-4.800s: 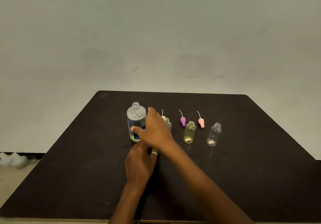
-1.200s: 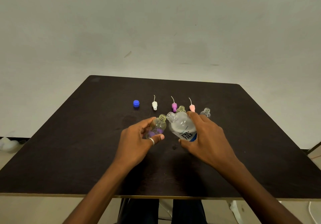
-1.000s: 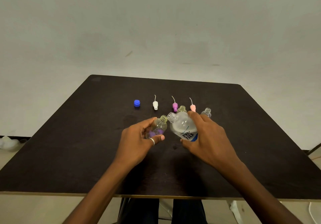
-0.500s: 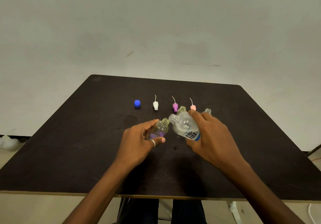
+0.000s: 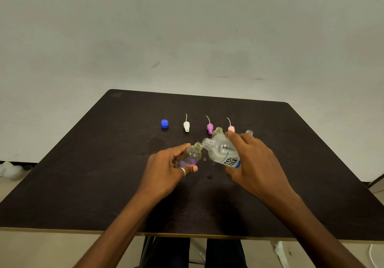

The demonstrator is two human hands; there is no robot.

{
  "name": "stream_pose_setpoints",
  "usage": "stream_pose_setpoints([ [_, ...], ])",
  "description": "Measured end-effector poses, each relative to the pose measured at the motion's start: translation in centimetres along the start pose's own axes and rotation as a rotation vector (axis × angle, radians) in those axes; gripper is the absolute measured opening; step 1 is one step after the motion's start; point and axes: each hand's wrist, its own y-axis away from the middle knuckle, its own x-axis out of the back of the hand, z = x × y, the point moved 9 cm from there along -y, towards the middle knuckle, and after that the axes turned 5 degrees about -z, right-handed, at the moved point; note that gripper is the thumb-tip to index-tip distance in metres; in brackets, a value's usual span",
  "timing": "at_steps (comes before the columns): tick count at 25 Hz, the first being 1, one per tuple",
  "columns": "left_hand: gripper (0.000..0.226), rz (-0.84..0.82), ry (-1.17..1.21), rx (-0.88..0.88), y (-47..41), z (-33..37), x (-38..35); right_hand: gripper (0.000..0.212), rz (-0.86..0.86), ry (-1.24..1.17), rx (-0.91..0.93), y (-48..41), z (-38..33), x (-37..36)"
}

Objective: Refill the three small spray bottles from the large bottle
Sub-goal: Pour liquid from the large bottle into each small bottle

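Tilting large bottle point(image 5: 221, 152) toward small spray bottle point(image 5: 192, 155)
The right hand point(image 5: 253, 163) grips it; the left hand point(image 5: 166, 170) grips the small bottle just left of it, mouths close.

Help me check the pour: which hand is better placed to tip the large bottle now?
Right. The right hand grips the large bottle, its mouth beside the mouth of the small bottle, which the left hand holds.
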Motion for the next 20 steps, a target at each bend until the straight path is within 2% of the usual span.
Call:
stream_pose_setpoints([
  [20,0.065,-0.026,-0.071,-0.022,-0.03,0.31,-0.33,0.082,0.037,0.057,0.023,0.19,-0.35,0.69],
])
